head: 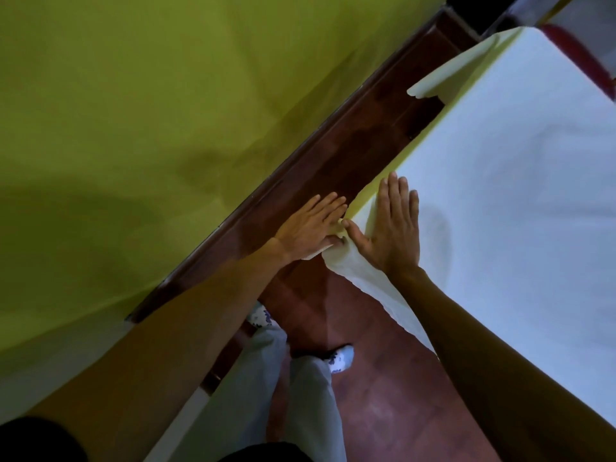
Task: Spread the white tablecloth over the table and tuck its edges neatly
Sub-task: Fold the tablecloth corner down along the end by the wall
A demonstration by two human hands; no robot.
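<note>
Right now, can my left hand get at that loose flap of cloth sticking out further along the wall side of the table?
Probably yes. The left hand is already in the gap beside the table, and only bare floor lies between it and the flap.

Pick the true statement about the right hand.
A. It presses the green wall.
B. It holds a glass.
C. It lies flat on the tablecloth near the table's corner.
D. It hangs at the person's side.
C: the right hand lies open, palm down, on the tablecloth by the corner, beside the left hand.
</note>
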